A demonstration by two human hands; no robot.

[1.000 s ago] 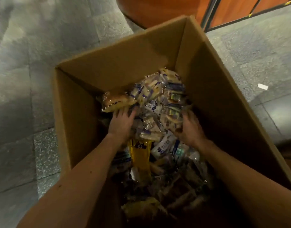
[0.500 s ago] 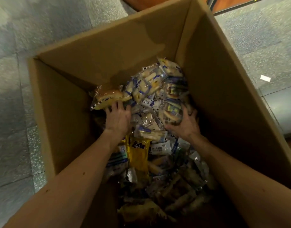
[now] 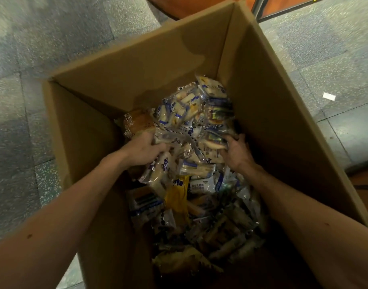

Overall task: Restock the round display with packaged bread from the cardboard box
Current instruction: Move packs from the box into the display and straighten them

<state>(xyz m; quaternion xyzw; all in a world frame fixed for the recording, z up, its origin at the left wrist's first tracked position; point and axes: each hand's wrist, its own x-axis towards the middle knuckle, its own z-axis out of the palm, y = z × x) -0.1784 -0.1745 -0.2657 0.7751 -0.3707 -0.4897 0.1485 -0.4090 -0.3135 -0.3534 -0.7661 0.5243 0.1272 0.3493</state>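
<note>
A tall open cardboard box [image 3: 268,113] stands on the floor below me, holding several packaged breads. A heap of blue-and-white bread packets [image 3: 191,117] rises against the far wall. My left hand [image 3: 144,150] presses the heap's left side, fingers curled around packets beside a brown bun in clear wrap [image 3: 138,124]. On the right side my right hand [image 3: 236,152] grips packets too. Both hands squeeze the heap between them. A yellow packet [image 3: 177,197] lies lower down among darker packets.
Grey stone floor tiles [image 3: 43,49] surround the box. An orange curved base [image 3: 189,7] of a stand sits just beyond the box's far edge. A small white scrap [image 3: 329,96] lies on the floor at the right.
Both hands have closed in on the heap: the left went from lying flat to gripping at its side. The brown bun tipped upright.
</note>
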